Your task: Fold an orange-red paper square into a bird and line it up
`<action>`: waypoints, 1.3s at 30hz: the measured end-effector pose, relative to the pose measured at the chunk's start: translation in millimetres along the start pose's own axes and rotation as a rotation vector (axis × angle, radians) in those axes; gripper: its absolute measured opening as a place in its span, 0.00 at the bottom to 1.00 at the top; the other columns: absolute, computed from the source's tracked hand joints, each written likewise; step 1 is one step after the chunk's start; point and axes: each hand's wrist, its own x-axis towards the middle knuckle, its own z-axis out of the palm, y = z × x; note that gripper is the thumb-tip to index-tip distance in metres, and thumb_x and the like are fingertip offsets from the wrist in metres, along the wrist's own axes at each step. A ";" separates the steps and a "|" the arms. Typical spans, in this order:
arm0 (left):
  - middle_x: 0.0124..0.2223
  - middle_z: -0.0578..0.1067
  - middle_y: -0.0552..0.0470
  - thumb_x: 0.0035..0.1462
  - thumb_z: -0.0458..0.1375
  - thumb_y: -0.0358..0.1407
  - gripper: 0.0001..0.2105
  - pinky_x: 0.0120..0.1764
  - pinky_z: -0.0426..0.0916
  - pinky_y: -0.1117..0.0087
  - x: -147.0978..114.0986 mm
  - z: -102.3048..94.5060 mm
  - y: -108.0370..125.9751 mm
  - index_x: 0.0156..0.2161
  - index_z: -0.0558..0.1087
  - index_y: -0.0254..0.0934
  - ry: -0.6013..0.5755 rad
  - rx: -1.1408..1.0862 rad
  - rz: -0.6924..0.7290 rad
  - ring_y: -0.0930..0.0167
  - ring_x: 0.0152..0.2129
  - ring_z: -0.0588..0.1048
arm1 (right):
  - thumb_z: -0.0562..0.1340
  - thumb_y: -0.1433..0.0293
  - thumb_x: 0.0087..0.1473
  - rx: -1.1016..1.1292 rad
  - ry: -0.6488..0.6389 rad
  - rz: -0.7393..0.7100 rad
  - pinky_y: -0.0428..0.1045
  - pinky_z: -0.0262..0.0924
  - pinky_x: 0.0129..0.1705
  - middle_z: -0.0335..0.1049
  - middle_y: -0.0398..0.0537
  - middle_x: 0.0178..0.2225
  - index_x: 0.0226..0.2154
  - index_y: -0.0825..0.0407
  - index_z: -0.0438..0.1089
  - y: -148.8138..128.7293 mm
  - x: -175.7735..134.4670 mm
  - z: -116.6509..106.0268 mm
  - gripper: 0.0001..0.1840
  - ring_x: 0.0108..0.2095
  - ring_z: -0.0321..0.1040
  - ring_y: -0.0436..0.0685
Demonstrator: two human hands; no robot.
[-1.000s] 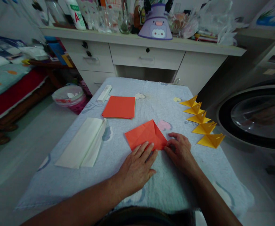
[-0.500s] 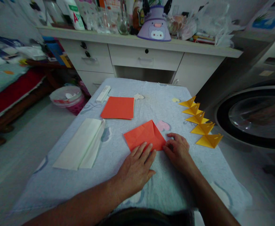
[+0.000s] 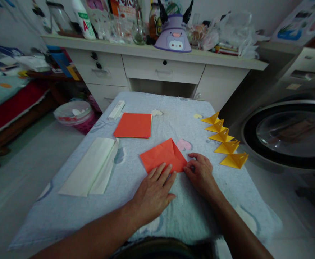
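A partly folded orange-red origami paper (image 3: 164, 153) lies on the cloth-covered table in front of me. My left hand (image 3: 157, 185) rests flat on its near edge, fingers stretched out and slightly spread. At the paper's right corner, my right hand (image 3: 199, 171) has thumb and fingertips closed on the tip, the other fingers curled. Farther back sits a stack of square orange-red paper (image 3: 133, 125). Several folded yellow paper pieces (image 3: 233, 160) stand in a row along the table's right side.
A folded whitish sheet (image 3: 90, 167) lies on the left of the patterned tablecloth (image 3: 173, 108), with a small white box (image 3: 116, 110) behind it. A lined bin (image 3: 76, 113) stands on the floor at left. White drawers (image 3: 163, 68) and a washing machine (image 3: 287, 133) border the table.
The whole view has shifted slightly as the camera moved. Both hands and the folded paper keep almost the same places relative to each other.
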 end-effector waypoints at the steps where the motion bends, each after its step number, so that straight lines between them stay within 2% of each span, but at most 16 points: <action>1: 0.67 0.60 0.43 0.63 0.51 0.51 0.30 0.61 0.57 0.55 0.1 0.1 -0.1 0.65 0.58 0.38 0.000 -0.002 -0.001 0.57 0.63 0.58 | 0.63 0.68 0.52 0.001 0.004 -0.002 0.63 0.52 0.53 0.68 0.51 0.51 0.25 0.49 0.73 0.1 0.1 0.0 0.06 0.51 0.61 0.66; 9: 0.64 0.64 0.44 0.64 0.51 0.49 0.27 0.60 0.58 0.55 -0.5 -2.4 1.1 0.62 0.62 0.36 0.039 0.022 0.023 0.57 0.61 0.62 | 0.65 0.70 0.50 0.012 -0.040 -0.041 0.64 0.51 0.53 0.67 0.51 0.52 0.26 0.48 0.73 2.7 -0.6 -5.7 0.03 0.53 0.60 0.66; 16: 0.57 0.72 0.42 0.65 0.52 0.38 0.18 0.55 0.62 0.58 -1.4 -2.4 0.8 0.56 0.68 0.31 0.122 0.040 0.160 0.60 0.53 0.69 | 0.66 0.73 0.48 0.014 -0.053 -0.146 0.63 0.52 0.53 0.66 0.50 0.52 0.28 0.47 0.75 17.2 -1.1 -2.2 0.04 0.53 0.60 0.66; 20: 0.56 0.72 0.41 0.61 0.54 0.32 0.18 0.55 0.62 0.57 -4.0 -0.8 -1.4 0.56 0.68 0.29 0.110 0.045 0.241 0.59 0.52 0.69 | 0.67 0.73 0.48 0.035 -0.028 -0.189 0.64 0.54 0.52 0.66 0.51 0.52 0.27 0.47 0.75 20.0 -1.3 -1.8 0.03 0.53 0.61 0.67; 25: 0.55 0.73 0.40 0.60 0.55 0.31 0.18 0.54 0.64 0.57 -3.4 -3.3 -0.4 0.55 0.68 0.28 0.125 0.033 0.248 0.59 0.51 0.70 | 0.68 0.73 0.46 0.038 -0.025 -0.241 0.66 0.53 0.54 0.65 0.52 0.53 0.36 0.44 0.76 16.1 -2.5 -4.8 0.12 0.54 0.59 0.68; 30: 0.53 0.74 0.40 0.59 0.55 0.29 0.15 0.52 0.65 0.58 -2.2 -6.3 1.4 0.51 0.70 0.29 0.190 0.041 0.269 0.60 0.49 0.71 | 0.66 0.74 0.49 0.010 -0.020 -0.311 0.67 0.51 0.55 0.65 0.50 0.53 0.31 0.43 0.78 18.4 -4.1 -2.4 0.08 0.57 0.56 0.70; 39: 0.51 0.75 0.44 0.63 0.52 0.29 0.10 0.48 0.67 0.61 -1.1 -11.3 1.7 0.45 0.74 0.32 0.284 0.027 0.348 0.63 0.47 0.72 | 0.67 0.72 0.51 0.029 -0.036 -0.331 0.68 0.49 0.56 0.65 0.49 0.53 0.33 0.42 0.78 19.0 -4.2 -3.7 0.08 0.57 0.56 0.69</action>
